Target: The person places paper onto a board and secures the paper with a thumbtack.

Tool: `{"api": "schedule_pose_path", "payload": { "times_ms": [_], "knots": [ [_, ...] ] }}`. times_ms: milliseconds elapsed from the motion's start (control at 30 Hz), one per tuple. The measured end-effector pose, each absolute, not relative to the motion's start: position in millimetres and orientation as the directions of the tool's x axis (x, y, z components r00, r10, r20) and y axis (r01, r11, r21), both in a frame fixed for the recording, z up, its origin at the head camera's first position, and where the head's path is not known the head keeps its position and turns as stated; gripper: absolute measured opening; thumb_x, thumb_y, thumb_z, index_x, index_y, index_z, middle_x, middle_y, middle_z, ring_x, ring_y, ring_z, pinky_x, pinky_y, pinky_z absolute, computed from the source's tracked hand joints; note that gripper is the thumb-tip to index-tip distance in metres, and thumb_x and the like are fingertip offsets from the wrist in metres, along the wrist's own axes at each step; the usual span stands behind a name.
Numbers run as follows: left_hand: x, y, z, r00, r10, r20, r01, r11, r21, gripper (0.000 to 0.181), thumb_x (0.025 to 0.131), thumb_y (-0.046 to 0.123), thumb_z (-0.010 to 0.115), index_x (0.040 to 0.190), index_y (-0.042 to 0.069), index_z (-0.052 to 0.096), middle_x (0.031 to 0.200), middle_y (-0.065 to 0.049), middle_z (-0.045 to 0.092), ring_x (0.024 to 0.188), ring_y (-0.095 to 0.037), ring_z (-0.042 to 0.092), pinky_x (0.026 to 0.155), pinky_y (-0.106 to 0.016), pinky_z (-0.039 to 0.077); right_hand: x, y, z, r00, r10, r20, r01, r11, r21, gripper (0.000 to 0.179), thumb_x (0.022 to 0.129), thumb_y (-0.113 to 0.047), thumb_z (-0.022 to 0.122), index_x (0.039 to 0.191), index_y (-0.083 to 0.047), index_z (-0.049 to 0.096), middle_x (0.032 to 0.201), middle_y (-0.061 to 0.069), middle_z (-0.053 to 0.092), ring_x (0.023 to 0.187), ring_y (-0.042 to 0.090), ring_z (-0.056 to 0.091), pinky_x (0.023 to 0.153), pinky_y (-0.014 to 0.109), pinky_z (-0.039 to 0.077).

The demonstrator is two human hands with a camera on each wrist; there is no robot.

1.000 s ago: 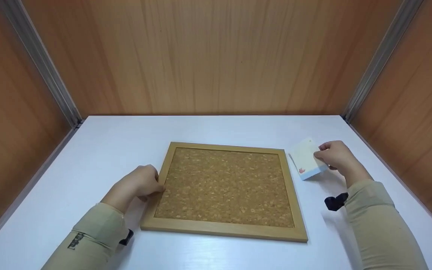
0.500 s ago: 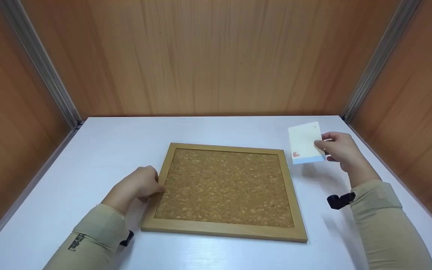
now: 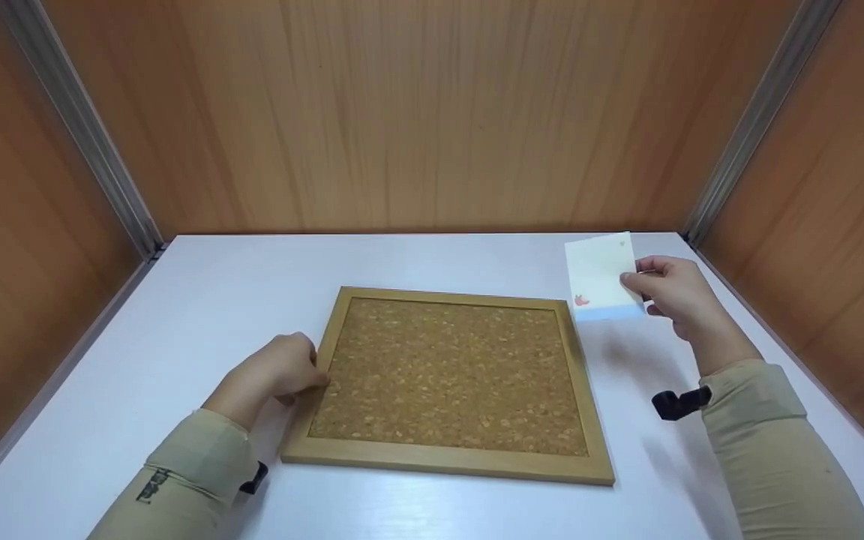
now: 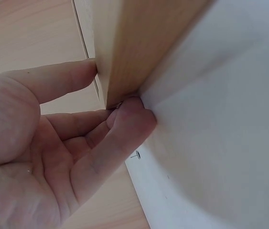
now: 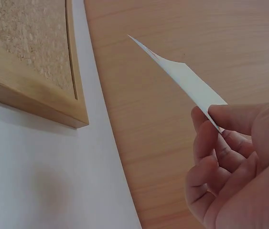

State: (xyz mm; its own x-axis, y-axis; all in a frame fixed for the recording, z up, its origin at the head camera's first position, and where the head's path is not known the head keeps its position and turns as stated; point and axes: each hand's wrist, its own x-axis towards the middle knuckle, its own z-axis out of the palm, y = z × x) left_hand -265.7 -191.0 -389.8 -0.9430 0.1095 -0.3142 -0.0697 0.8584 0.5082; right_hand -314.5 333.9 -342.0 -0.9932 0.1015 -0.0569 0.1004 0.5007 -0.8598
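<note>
A cork board [image 3: 447, 375] with a light wooden frame lies on the white table. My left hand [image 3: 282, 367] grips the left side of its frame, thumb on top and fingers at the lower edge in the left wrist view. Near those fingers, a small metal thumbtack [image 4: 137, 155] sits on the table. Beyond the board's far right corner, my right hand [image 3: 676, 292] pinches a sheet of notepaper [image 3: 601, 274] by its right edge, raised over the table. The paper is pale yellow, with a blue band along the bottom and a small red picture. In the right wrist view it bends slightly.
The white table [image 3: 252, 277] is enclosed by a wood-grain back panel [image 3: 432, 112] and side panels [image 3: 837, 187]. Metal posts [image 3: 762, 105] stand at the back corners. Each wrist wears a black device [image 3: 679, 403] below its sleeve.
My right hand has lifted the notepaper from low over the table, away from me and slightly left, turning it more upright. My left hand and the cork board have stayed in place.
</note>
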Motion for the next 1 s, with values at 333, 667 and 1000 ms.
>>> {"api": "schedule_pose_path", "payload": {
  "times_ms": [333,667,1000],
  "knots": [
    [-265,-191,-389,-0.946,0.111,-0.304,-0.065,0.855,0.514,0.027,0.094,0.012,0.072,0.105,-0.011,0.064,0.082,-0.014,0.065,0.072,-0.024,0.069,0.060,-0.034,0.061,-316,323,-347,-0.998,0.040,-0.046,0.060,0.470,-0.880,0.044,0.098,-0.027,0.068,0.128,0.003,0.056,0.098,0.002,0.068,0.090,0.019,0.062,0.073,0.031,0.052],
    [-263,-193,-390,-0.944,0.119,-0.309,-0.063,0.852,0.519,0.025,0.095,0.012,0.071,0.105,-0.010,0.063,0.083,-0.014,0.064,0.073,-0.023,0.068,0.061,-0.035,0.061,-317,295,-355,-0.995,-0.045,-0.092,0.063,0.439,-0.897,0.038,0.096,-0.021,0.070,0.120,0.006,0.057,0.089,0.002,0.069,0.082,0.016,0.063,0.065,0.027,0.051],
    [-265,-192,-388,-0.941,0.118,-0.318,-0.067,0.854,0.516,0.029,0.095,0.013,0.071,0.108,-0.011,0.063,0.085,-0.014,0.064,0.074,-0.024,0.069,0.062,-0.035,0.061,-315,264,-367,-0.988,-0.098,-0.120,0.058,0.485,-0.873,0.032,0.094,-0.018,0.072,0.114,0.004,0.059,0.079,0.003,0.069,0.072,0.014,0.063,0.058,0.025,0.049]
  ]
}}
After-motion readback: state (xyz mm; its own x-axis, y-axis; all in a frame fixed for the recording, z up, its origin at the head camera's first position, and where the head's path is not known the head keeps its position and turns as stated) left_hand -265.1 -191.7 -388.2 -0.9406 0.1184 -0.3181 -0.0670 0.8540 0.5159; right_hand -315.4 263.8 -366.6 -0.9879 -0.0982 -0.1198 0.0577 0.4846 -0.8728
